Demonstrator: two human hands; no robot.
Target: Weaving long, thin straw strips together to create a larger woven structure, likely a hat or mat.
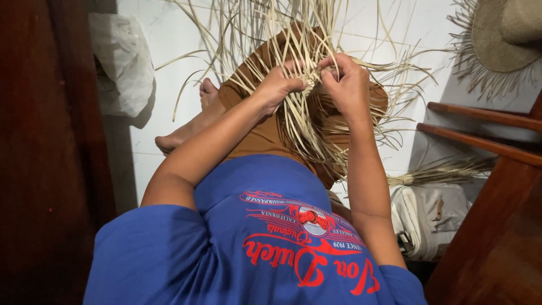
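While both hands pinch shut on it, left hand [278,86] and right hand [345,81] hold a small woven start [312,81] between the fingertips, long straw strands [305,121] beyond them hanging unwoven, so most weaving seems left.

Straw strands [293,107]: dry, pale, matt fibre, stiff and splintery. Woven hat [502,39]: coarse matt straw, frayed fringe. Blue T-shirt [248,248]: soft cotton cloth, red print. Trousers [265,135]: brown matt cloth. Chair rails [480,130]: glossy dark wood. Floor [169,45]: smooth white tile. Plastic bag [121,62]: thin, crinkled. Bag [429,217]: cream cloth.
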